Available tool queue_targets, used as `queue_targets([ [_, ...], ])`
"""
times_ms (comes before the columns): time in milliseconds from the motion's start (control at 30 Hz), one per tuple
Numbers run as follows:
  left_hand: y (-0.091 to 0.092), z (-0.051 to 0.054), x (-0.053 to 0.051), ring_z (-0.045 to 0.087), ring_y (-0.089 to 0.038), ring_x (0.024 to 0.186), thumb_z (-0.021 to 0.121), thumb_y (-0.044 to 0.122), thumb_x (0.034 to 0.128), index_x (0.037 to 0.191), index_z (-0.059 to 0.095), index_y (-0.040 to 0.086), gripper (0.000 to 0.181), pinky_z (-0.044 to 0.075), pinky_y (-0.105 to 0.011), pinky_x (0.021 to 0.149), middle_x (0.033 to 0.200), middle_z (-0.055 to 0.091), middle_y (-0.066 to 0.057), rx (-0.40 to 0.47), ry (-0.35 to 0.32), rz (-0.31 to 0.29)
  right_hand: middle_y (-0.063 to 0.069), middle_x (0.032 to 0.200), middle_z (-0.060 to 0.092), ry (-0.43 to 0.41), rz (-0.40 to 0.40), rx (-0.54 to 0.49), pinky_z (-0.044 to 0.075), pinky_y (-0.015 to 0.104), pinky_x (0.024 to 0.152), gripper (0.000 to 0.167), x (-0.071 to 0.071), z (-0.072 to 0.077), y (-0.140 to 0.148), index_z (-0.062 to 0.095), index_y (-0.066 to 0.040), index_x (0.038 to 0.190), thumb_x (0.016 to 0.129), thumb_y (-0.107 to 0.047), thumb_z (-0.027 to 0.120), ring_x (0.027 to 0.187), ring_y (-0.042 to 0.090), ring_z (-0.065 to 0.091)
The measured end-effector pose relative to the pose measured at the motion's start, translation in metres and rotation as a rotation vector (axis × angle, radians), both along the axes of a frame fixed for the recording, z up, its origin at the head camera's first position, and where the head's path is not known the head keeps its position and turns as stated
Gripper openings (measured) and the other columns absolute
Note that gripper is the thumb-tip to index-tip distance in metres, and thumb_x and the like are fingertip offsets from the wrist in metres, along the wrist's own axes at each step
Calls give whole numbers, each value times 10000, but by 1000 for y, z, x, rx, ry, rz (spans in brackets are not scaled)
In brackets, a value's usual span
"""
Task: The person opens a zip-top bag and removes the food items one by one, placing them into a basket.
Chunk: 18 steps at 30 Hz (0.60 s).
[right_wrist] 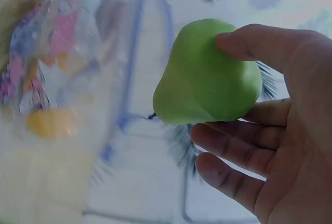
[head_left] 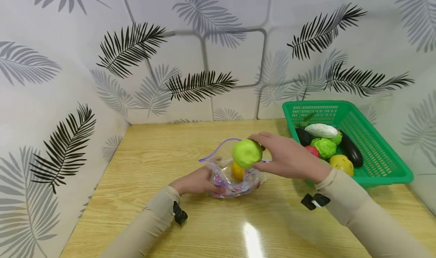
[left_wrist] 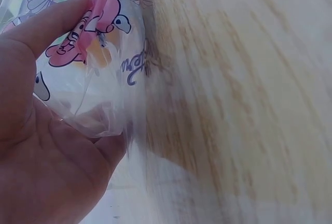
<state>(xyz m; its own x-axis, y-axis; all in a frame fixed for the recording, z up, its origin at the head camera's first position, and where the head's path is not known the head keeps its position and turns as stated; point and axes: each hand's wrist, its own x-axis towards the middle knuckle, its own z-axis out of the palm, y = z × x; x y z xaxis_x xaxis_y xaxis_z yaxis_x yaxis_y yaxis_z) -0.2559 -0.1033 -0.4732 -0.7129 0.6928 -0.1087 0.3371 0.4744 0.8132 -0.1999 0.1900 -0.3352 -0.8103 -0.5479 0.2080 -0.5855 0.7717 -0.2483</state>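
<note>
My right hand (head_left: 286, 156) holds a green pear (head_left: 246, 154) above the opening of a clear zip bag (head_left: 235, 190). In the right wrist view the pear (right_wrist: 207, 73) is gripped between the thumb and fingers, its stem end pointing away from the palm. The bag stands on the table with its purple-edged mouth spread, and pink cartoon prints cover its side. My left hand (head_left: 195, 180) grips the bag's left side; the left wrist view shows the thumb on the printed film (left_wrist: 85, 42) and the fingers behind. An orange-yellow piece (head_left: 237, 171), its kind unclear, lies inside the bag.
To the right, a green plastic basket (head_left: 381, 156) contains an eggplant (head_left: 351, 148), a white elongated vegetable (head_left: 321, 130), a leafy green ball (head_left: 323, 147), a yellow fruit (head_left: 341, 164) and a partly hidden red piece (head_left: 312, 150). A leaf-patterned wall (head_left: 235, 103) borders the wooden table (head_left: 163, 144).
</note>
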Motion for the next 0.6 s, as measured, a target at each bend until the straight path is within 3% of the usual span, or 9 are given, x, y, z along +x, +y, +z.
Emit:
queue_targets([
  [200,2,-2,-1,230,-271,1522,847,317,826,1605,231,98,1016,187,-441,1246,1699,99,-70,-39,20,-6,23,1197,649,64,-117,-1,533,387,789,662,22,21,54,534,-131,1416,845,-318,814,931,151,599],
  [300,3,-2,-1,249,-263,1511,855,310,817,1606,207,92,1044,196,-436,1244,1692,130,-72,-36,23,-3,27,1192,641,37,-208,19,519,398,759,690,28,25,85,516,-136,1437,856,-369,808,942,168,597],
  [467,2,-2,0,243,-286,1514,853,314,820,1591,241,64,1016,193,-455,1243,1688,129,-105,-44,31,-6,103,1221,632,-25,-302,80,508,414,713,751,30,14,133,477,-101,1474,884,-477,751,1001,225,610],
  [600,2,-1,0,258,-280,1510,850,305,824,1602,211,69,1034,198,-450,1242,1690,125,-102,-39,16,-14,206,1268,620,-60,-356,148,523,461,721,758,30,-3,164,455,-48,1480,892,-426,749,1003,299,626],
])
